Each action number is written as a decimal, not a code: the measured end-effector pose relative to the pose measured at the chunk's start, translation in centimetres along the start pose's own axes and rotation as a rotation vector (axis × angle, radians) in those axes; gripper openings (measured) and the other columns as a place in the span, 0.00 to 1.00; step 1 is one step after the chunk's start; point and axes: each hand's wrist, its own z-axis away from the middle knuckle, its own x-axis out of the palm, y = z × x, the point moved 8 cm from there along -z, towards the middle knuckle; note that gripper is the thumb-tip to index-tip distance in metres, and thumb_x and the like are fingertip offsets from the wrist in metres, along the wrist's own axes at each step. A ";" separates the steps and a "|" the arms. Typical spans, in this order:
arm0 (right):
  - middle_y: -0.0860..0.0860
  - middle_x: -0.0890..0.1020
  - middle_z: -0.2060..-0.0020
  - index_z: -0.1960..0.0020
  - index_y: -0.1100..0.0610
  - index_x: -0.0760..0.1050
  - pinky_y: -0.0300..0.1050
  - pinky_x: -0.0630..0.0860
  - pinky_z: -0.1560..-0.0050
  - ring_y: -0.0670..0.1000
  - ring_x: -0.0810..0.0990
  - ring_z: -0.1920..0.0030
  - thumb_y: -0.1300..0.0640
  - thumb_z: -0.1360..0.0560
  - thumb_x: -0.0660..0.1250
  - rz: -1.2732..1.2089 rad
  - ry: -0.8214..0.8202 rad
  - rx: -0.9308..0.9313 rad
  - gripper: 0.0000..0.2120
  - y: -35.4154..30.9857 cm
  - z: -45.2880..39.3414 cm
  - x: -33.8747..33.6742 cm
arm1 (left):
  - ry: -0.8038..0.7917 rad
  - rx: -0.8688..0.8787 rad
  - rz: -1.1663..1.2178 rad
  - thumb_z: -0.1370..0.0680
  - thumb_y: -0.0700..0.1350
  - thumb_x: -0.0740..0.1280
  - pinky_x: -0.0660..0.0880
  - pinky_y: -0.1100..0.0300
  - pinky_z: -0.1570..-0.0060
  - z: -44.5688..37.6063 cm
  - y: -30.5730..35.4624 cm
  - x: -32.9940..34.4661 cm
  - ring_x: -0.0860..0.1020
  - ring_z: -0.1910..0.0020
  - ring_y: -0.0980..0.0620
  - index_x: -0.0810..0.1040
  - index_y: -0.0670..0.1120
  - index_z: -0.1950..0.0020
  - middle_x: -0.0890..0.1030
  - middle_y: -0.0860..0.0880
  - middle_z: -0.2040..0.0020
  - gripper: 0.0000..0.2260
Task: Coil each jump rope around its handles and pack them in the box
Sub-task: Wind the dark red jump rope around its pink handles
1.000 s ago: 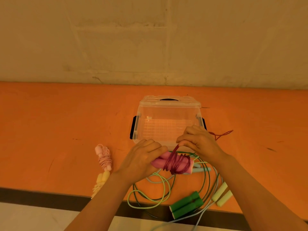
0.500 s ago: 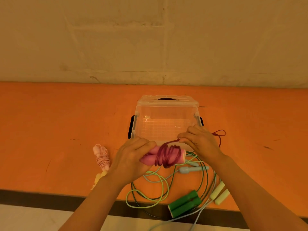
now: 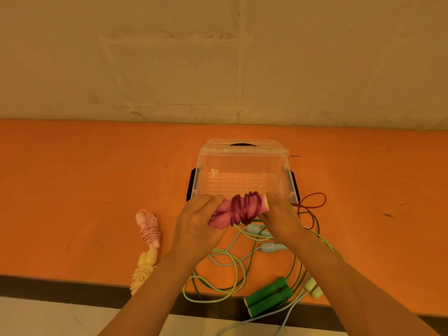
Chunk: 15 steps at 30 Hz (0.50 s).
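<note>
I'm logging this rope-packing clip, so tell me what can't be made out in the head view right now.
- Left ends of the pink foam handles: covered by the left hand.
- Right hand fingertips: tucked behind the handles and dark red cord.
- Pale blue cord: cut off by the bottom edge.
- Clear plastic box near wall: behind both hands.

Bare indoor room, orange counter (image 3: 97, 178), rough patched plaster wall (image 3: 169, 57), pale floor (image 3: 48, 316)

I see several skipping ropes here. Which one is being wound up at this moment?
The dark pink rope, held between the left hand and right hand. The others lie on the orange table.
</note>
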 end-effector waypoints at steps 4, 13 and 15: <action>0.52 0.75 0.73 0.62 0.58 0.75 0.42 0.62 0.69 0.53 0.74 0.71 0.50 0.23 0.55 0.016 -0.106 0.028 0.16 0.6 0.6 1.2 | 0.011 -0.075 -0.008 0.34 0.41 0.75 0.70 0.64 0.56 0.1 -0.9 0.4 0.72 0.58 0.54 0.81 0.41 0.49 0.78 0.48 0.58 0.15; 0.60 0.78 0.62 0.53 0.64 0.77 0.45 0.63 0.62 0.59 0.75 0.60 0.53 0.19 0.58 -0.024 -0.303 0.212 0.16 3.1 1.8 2.4 | -0.072 -0.017 0.133 0.36 0.61 0.73 0.70 0.65 0.52 -0.3 -0.5 1.0 0.71 0.55 0.56 0.74 0.47 0.47 0.77 0.49 0.56 0.26; 0.61 0.79 0.59 0.53 0.65 0.77 0.48 0.67 0.62 0.60 0.76 0.59 0.57 0.20 0.60 -0.021 -0.326 0.232 0.12 3.4 2.0 2.5 | -0.096 0.013 0.132 0.36 0.62 0.72 0.71 0.62 0.53 -0.1 -0.4 1.2 0.72 0.55 0.55 0.78 0.44 0.48 0.77 0.49 0.56 0.27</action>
